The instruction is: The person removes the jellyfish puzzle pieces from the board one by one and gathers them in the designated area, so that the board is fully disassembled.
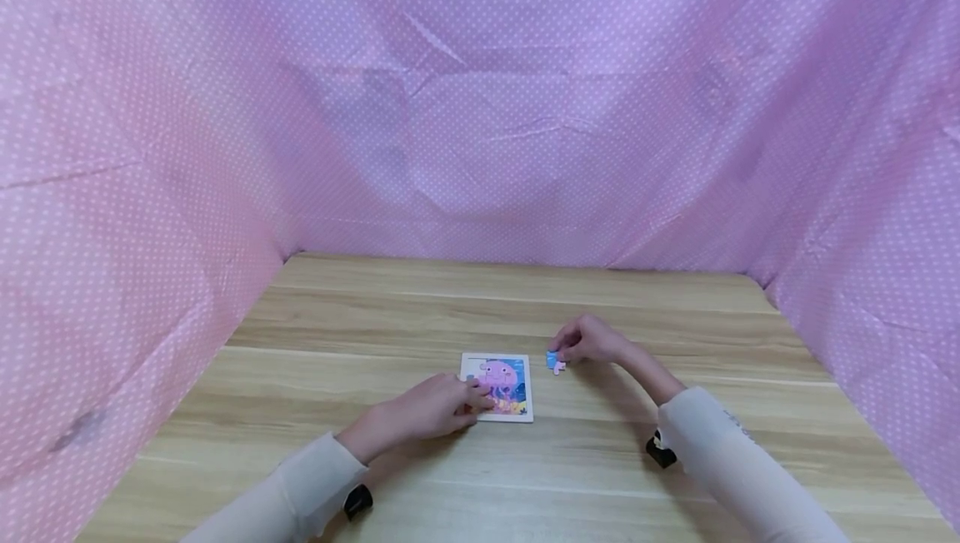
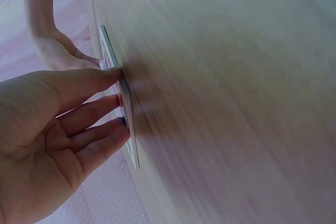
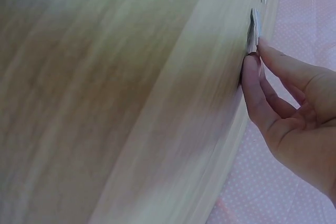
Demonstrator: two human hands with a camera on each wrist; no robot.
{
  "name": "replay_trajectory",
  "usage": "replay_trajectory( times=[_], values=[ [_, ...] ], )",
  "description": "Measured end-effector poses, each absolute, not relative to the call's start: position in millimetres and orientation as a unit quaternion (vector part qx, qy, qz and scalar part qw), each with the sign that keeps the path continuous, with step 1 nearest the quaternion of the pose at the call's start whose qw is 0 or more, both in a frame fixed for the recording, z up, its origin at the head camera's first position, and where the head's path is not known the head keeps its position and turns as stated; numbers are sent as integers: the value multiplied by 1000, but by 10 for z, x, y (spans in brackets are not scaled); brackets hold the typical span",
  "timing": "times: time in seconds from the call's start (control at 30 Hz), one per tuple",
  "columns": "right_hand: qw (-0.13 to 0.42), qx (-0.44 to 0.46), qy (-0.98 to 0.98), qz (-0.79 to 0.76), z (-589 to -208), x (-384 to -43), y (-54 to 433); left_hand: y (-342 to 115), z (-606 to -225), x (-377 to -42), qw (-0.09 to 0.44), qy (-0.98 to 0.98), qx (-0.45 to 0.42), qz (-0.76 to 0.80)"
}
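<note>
A square jigsaw puzzle board (image 1: 517, 391) with a pink jellyfish picture and a white border lies flat on the table. My left hand (image 1: 441, 404) rests on its left part, fingers extended over the picture. In the left wrist view, the thumb of the left hand (image 2: 58, 114) touches the board's edge (image 2: 129, 109). To the right of the board, my right hand (image 1: 592, 339) pinches a small blue and pink puzzle piece (image 1: 552, 361) between thumb and fingers. Seen from the right wrist, the piece (image 3: 254, 30) stands out beyond the fingertips of the right hand (image 3: 299, 98), tilted off the table.
The wooden table (image 1: 360, 301) has light grain and rounded far corners. Pink dotted cloth (image 1: 480, 135) hangs round its back and both sides. Dark wrist straps (image 1: 358, 500) show below the pale sleeves.
</note>
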State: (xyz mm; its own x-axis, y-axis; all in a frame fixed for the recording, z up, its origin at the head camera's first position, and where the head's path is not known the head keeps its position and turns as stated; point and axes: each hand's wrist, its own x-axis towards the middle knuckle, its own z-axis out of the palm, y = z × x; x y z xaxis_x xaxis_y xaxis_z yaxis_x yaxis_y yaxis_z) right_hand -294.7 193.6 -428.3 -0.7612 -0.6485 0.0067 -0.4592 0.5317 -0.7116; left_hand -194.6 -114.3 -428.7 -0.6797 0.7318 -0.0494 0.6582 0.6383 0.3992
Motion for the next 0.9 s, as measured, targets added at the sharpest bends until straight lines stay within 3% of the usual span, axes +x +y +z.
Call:
replay_trajectory(
  times=[0.67, 0.9],
  values=[
    [131, -321, 868, -355, -4305, -2968, 1928, -1148, -4286, -1944, 108, 900, 384, 177],
    [151, -261, 878, -370, -4245, -2945, 1881, -1154, -4296, -1941, 94, 896, 397, 176]
  ],
)
